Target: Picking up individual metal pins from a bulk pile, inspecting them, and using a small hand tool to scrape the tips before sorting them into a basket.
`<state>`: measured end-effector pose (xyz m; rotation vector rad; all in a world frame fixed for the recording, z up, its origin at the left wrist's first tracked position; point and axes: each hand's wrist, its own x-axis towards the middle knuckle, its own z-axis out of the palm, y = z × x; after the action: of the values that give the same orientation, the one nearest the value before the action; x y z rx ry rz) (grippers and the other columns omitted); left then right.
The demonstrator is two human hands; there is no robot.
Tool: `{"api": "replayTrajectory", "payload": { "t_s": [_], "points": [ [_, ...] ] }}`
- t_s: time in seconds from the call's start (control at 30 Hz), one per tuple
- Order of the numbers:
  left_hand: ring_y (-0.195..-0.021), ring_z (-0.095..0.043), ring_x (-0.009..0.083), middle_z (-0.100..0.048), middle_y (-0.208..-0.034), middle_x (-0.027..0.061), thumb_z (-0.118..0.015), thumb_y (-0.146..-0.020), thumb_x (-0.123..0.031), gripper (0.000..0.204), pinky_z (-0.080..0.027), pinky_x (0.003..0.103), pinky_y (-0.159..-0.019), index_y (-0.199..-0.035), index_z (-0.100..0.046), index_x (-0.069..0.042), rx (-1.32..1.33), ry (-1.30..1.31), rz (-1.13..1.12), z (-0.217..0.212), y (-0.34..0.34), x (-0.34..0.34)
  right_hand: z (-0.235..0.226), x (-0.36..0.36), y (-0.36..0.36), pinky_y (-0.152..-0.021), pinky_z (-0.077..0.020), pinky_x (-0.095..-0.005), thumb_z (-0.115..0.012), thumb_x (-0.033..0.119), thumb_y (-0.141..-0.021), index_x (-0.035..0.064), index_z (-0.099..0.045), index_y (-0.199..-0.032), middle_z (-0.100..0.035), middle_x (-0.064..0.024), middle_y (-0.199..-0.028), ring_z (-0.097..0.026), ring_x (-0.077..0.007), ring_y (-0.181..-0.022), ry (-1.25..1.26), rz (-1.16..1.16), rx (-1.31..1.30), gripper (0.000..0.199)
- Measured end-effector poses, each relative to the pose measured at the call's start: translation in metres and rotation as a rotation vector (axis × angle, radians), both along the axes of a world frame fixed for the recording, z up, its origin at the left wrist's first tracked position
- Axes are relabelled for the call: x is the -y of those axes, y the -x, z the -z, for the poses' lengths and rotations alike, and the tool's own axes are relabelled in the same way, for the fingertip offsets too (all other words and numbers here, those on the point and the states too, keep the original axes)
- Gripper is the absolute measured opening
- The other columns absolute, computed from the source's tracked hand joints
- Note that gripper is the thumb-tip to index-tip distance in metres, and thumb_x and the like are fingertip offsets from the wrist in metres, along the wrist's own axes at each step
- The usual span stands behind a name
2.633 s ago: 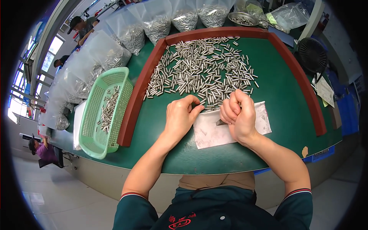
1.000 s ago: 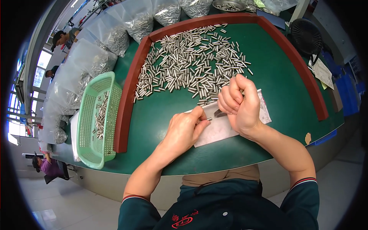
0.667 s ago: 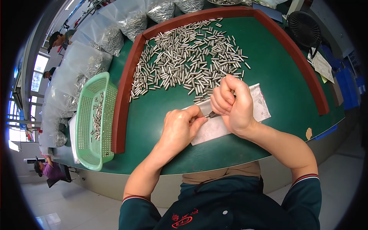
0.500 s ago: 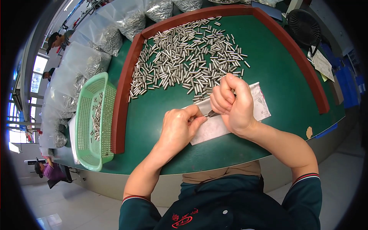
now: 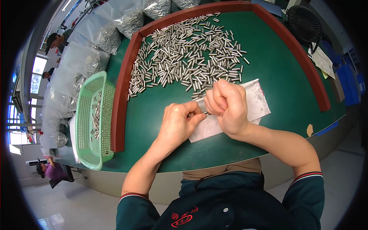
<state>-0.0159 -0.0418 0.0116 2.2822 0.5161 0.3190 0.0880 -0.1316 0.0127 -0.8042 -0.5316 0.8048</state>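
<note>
Over a white cloth point(image 5: 212, 128) on the green table, my two hands meet. My left hand point(image 5: 177, 122) is closed, thumb and forefinger pinched on a small metal pin that the fingers mostly hide. My right hand point(image 5: 230, 109) makes a fist around a slim pointed tool; its metal tip point(image 5: 206, 113) shows between the hands, pointing at the left fingertips. The fist covers the tool's handle. Just beyond the hands lies a wide heap of short shiny metal pins point(image 5: 172, 57), loose on the table.
A dark red wooden border point(image 5: 124, 103) fences the heap. Left of it stands a green plastic basket point(image 5: 90, 155) holding some pins. Clear bags of pins point(image 5: 92, 61) line the far left. A black fan point(image 5: 304, 25) and papers point(image 5: 322, 63) sit at the right. People work in the background.
My right fist has moved slightly left and down, nearer my left hand, and the tool's dark handle is now hidden. The left hand keeps its pinch. The view has shifted a little.
</note>
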Motion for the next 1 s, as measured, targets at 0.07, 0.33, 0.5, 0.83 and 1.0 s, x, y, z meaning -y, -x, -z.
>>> {"api": "replayTrajectory", "payload": {
  "t_s": [0.07,0.33,0.5,0.83,1.0],
  "points": [
    [-0.041,-0.049,0.0231,-0.051,-0.048,0.0105,-0.067,-0.066,-0.007,0.013,-0.038,0.032,-0.043,-0.062,-0.056,0.000,-0.044,0.012,-0.011,0.000,0.001,0.000,-0.001,0.001,0.000,-0.039,-0.0173,-0.0244,-0.033,0.023,-0.089,0.0115,-0.026,-0.050,-0.026,0.0011,-0.042,-0.019,-0.0083,-0.039,0.000,0.001,-0.011,0.041],
    [-0.041,-0.049,0.0203,-0.052,-0.048,0.0105,-0.068,-0.066,-0.007,0.014,-0.039,0.031,-0.044,-0.062,-0.057,0.001,-0.068,0.019,0.006,0.001,0.002,-0.002,0.002,-0.001,0.006,-0.038,-0.0168,-0.0239,-0.035,0.021,-0.087,0.0102,-0.026,-0.050,-0.026,0.0010,-0.042,-0.019,-0.0075,-0.039,-0.001,0.014,0.035,0.040],
    [-0.048,-0.042,0.0047,-0.054,-0.053,0.0025,-0.068,-0.070,-0.003,0.013,-0.035,0.023,-0.043,-0.066,-0.058,0.004,-0.090,0.024,0.029,0.001,0.004,-0.004,0.000,-0.002,0.003,-0.037,-0.0166,-0.0241,-0.034,0.021,-0.087,0.0105,-0.026,-0.050,-0.026,0.0012,-0.042,-0.019,-0.0076,-0.039,0.008,0.012,-0.009,0.040],
    [-0.044,-0.047,0.0145,-0.053,-0.052,0.0062,-0.067,-0.070,-0.008,0.013,-0.038,0.027,-0.045,-0.069,-0.058,0.001,-0.075,-0.006,0.026,0.000,0.005,-0.004,0.001,-0.004,-0.011,-0.037,-0.0153,-0.0245,-0.031,0.023,-0.089,0.0122,-0.024,-0.049,-0.023,0.0017,-0.041,-0.016,-0.0082,-0.037,0.053,-0.050,-0.108,0.041],
    [-0.053,-0.037,0.0014,-0.048,-0.064,-0.0017,-0.058,-0.082,-0.012,0.010,-0.029,0.016,-0.047,-0.078,-0.052,-0.005,0.203,1.026,-0.047,-0.006,0.011,-0.029,-0.005,0.003,-0.023,-0.037,-0.0156,-0.0244,-0.030,0.027,-0.089,0.0139,-0.024,-0.049,-0.022,0.0024,-0.040,-0.015,-0.0085,-0.037,-0.036,-0.111,-0.182,0.042]
  ]
}}
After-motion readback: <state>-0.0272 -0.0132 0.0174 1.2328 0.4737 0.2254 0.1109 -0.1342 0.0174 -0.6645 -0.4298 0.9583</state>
